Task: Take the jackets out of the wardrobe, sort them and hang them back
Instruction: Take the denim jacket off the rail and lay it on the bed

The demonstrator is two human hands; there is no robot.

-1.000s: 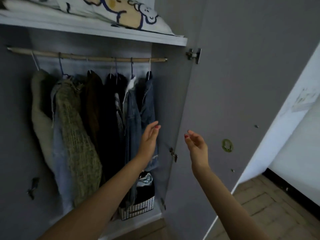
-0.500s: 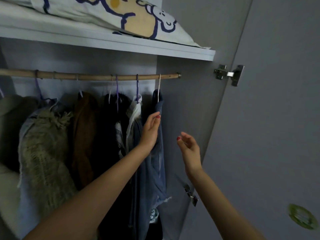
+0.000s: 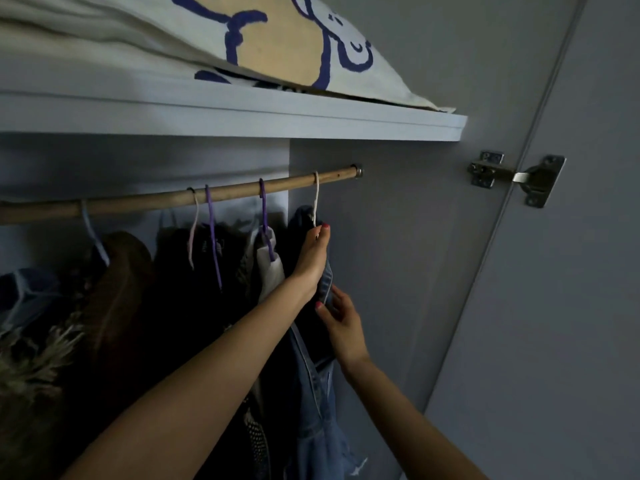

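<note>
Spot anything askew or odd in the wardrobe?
The rail slopes, lower at the left than at its bracket end. The bedding overhangs the shelf edge at the right. Nothing looks damaged or spilled.

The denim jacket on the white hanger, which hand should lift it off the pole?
The left hand, probably: its fingertips already reach the white hanger just below the pole. The right hand sits lower, touching the denim jacket.
</note>
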